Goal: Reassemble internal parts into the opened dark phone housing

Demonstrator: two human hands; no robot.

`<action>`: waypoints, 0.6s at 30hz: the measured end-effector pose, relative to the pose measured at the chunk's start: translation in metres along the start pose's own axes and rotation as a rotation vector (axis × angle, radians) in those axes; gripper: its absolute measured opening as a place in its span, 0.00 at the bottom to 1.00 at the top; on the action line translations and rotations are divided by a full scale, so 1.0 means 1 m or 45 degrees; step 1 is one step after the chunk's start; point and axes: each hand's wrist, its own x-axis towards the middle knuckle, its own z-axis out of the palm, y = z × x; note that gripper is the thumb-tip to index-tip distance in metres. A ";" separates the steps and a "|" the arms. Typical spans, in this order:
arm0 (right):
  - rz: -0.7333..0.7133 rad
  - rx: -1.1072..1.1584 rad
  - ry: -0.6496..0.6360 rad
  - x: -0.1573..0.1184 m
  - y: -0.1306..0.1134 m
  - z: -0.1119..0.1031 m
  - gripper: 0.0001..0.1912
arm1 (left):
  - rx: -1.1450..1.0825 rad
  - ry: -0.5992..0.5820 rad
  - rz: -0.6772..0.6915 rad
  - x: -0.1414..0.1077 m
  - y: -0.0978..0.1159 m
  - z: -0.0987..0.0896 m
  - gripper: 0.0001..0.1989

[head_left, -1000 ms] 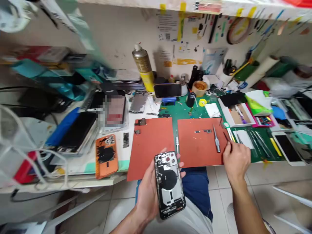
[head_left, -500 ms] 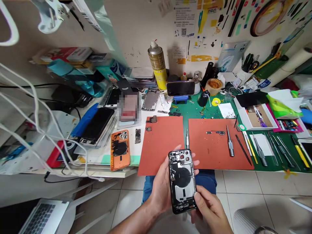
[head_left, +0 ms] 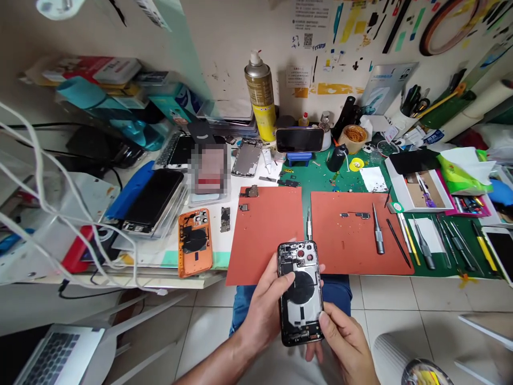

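Observation:
Both my hands hold a black phone housing (head_left: 301, 315) over my lap, just off the front edge of the bench. Its inner side faces up, with a round black coil and camera rings showing. My left hand (head_left: 266, 299) grips the left edge, its thumb lying on the black coil and its other fingers behind. My right hand (head_left: 342, 334) pinches the lower right edge, thumb on the rim. Beyond the housing, a slim metal screwdriver (head_left: 309, 224) lies between two orange-red mats. An orange phone housing (head_left: 195, 243) rests on the bench to the left.
On the right mat (head_left: 326, 251) lie small parts, a grey screwdriver (head_left: 378, 230) and black tweezers (head_left: 398, 243). A yellow spray can (head_left: 260, 96) stands at the back near a propped phone (head_left: 300, 140). White cables (head_left: 80, 214) hang at left; a bin (head_left: 401, 358) stands below right.
My left thumb has moved from the housing's edge onto the black coil. My right hand keeps its grip on the lower right edge. The camera view has shifted slightly.

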 end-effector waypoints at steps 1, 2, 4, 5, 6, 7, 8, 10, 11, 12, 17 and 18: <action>0.009 0.017 -0.005 0.000 0.000 0.000 0.24 | -0.003 0.002 -0.007 0.001 0.001 0.000 0.34; 0.020 0.033 -0.011 0.001 0.001 0.001 0.24 | -0.003 0.002 -0.021 0.002 0.001 0.000 0.34; 0.039 0.049 -0.026 0.003 0.003 0.001 0.25 | 0.021 0.028 -0.040 0.004 0.000 -0.003 0.34; 0.046 0.048 -0.028 0.005 0.005 0.001 0.25 | 0.053 0.068 -0.025 0.005 -0.001 -0.006 0.34; 0.049 0.040 -0.027 0.008 0.006 0.002 0.26 | 0.106 0.119 0.010 0.005 -0.002 -0.011 0.34; 0.048 0.029 -0.021 0.012 0.008 0.003 0.27 | 0.184 0.176 0.075 0.005 -0.003 -0.018 0.33; 0.046 0.020 -0.007 0.017 0.010 0.004 0.27 | 0.287 0.234 0.171 0.003 -0.004 -0.026 0.33; 0.053 0.008 0.025 0.028 0.013 0.007 0.28 | 0.570 0.312 0.417 -0.002 -0.003 -0.046 0.32; 0.059 0.000 0.036 0.034 0.014 0.009 0.28 | 0.745 0.343 0.548 -0.006 -0.002 -0.057 0.31; 0.068 -0.009 0.042 0.040 0.014 0.010 0.28 | 0.951 0.370 0.666 -0.010 0.001 -0.068 0.30; 0.077 -0.027 0.058 0.061 0.017 0.017 0.28 | 1.968 0.218 1.162 -0.018 0.018 -0.106 0.32; 0.080 -0.027 0.067 0.062 0.018 0.017 0.28 | 2.083 0.163 1.232 -0.017 0.020 -0.109 0.31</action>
